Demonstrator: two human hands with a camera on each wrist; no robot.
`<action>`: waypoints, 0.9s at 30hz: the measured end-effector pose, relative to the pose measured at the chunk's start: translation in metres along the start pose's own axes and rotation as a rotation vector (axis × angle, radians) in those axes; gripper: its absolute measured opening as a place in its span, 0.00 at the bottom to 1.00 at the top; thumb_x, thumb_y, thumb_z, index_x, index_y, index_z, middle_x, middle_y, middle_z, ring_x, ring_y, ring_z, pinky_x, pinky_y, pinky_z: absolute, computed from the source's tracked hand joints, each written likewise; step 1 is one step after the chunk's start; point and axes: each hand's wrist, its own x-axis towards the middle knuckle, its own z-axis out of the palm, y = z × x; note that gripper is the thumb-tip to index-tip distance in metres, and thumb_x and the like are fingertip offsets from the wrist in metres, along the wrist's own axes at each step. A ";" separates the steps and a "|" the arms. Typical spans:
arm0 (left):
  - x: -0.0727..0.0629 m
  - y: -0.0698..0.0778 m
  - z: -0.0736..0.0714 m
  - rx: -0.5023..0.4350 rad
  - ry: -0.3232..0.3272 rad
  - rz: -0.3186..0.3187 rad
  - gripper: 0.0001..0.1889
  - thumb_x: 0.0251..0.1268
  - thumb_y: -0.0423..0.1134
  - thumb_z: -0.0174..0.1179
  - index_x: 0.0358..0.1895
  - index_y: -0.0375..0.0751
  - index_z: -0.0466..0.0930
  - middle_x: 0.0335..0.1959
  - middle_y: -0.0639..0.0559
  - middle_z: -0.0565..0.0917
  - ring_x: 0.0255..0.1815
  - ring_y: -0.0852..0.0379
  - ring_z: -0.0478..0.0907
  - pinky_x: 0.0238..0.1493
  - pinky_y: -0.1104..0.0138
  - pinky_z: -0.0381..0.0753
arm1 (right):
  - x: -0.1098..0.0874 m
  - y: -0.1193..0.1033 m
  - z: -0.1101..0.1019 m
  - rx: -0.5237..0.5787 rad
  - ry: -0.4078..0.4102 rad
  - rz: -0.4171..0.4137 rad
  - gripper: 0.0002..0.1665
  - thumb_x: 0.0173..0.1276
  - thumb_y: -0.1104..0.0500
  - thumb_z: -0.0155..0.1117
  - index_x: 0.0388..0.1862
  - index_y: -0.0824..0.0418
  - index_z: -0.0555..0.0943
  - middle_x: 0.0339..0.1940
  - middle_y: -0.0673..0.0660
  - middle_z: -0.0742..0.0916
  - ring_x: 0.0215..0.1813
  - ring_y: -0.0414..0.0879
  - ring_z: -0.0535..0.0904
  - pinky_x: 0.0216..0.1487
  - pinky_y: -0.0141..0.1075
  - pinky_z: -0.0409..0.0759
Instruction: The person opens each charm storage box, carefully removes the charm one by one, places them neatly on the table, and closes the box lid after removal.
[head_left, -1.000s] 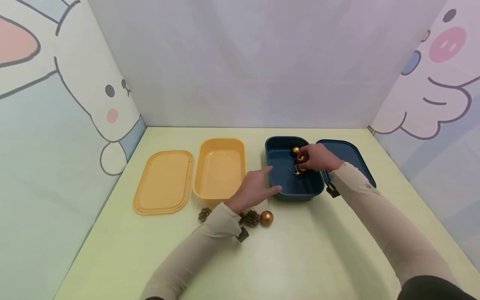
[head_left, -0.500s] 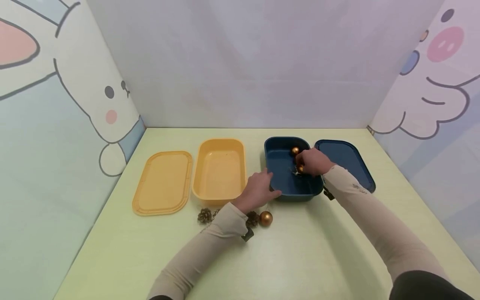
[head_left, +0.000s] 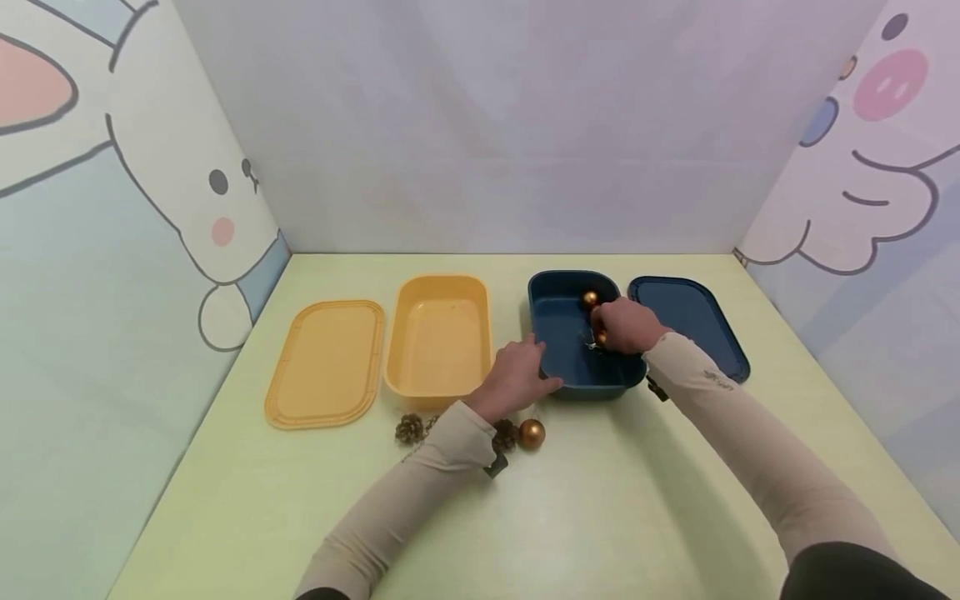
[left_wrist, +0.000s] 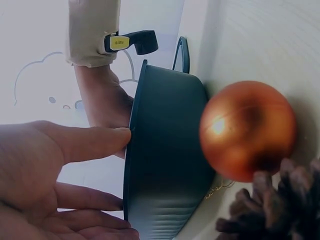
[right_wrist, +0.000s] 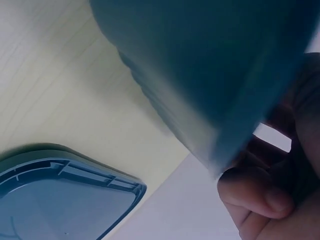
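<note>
A dark blue box (head_left: 558,333) holds several copper-coloured baubles, one bauble (head_left: 590,299) near its back wall. My right hand (head_left: 630,325) reaches over the box's right side with curled fingers, right by another bauble (head_left: 602,337). Its fingertips are hidden, both from above and behind the box wall in the right wrist view, so whether they pinch a bauble is unclear. My left hand (head_left: 513,379) touches the rim at the box's front left; its thumb (left_wrist: 102,142) and fingers lie fairly straight against it in the left wrist view.
A yellow box (head_left: 438,342) and yellow lid (head_left: 326,362) lie to the left. The blue lid (head_left: 693,321) is right of the blue box. In front, a copper bauble (head_left: 532,434) and pine cones (head_left: 409,429) lie beneath and around my left forearm.
Over the first half second my right hand shifts slightly left inside the blue box, and my left hand's fingers draw in to its rim. Since then both hands have stayed almost still.
</note>
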 end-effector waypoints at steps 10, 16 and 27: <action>-0.001 -0.001 -0.003 0.006 -0.012 -0.005 0.36 0.65 0.54 0.67 0.71 0.37 0.71 0.75 0.38 0.69 0.64 0.43 0.79 0.65 0.57 0.79 | -0.018 -0.011 -0.018 0.090 0.054 -0.073 0.08 0.59 0.67 0.68 0.38 0.62 0.85 0.32 0.57 0.86 0.31 0.48 0.76 0.37 0.43 0.79; 0.000 -0.002 -0.005 -0.013 -0.032 -0.030 0.35 0.65 0.53 0.67 0.72 0.39 0.71 0.76 0.40 0.68 0.65 0.43 0.78 0.66 0.57 0.79 | -0.034 -0.018 -0.025 0.218 0.100 -0.117 0.09 0.59 0.66 0.71 0.40 0.62 0.85 0.32 0.56 0.85 0.31 0.46 0.76 0.36 0.40 0.77; 0.000 -0.003 -0.008 -0.020 -0.025 -0.001 0.33 0.65 0.50 0.68 0.70 0.38 0.74 0.75 0.42 0.71 0.65 0.42 0.78 0.65 0.58 0.79 | -0.072 -0.024 -0.010 0.565 0.169 -0.102 0.13 0.68 0.59 0.69 0.51 0.54 0.85 0.45 0.56 0.87 0.30 0.49 0.83 0.31 0.35 0.82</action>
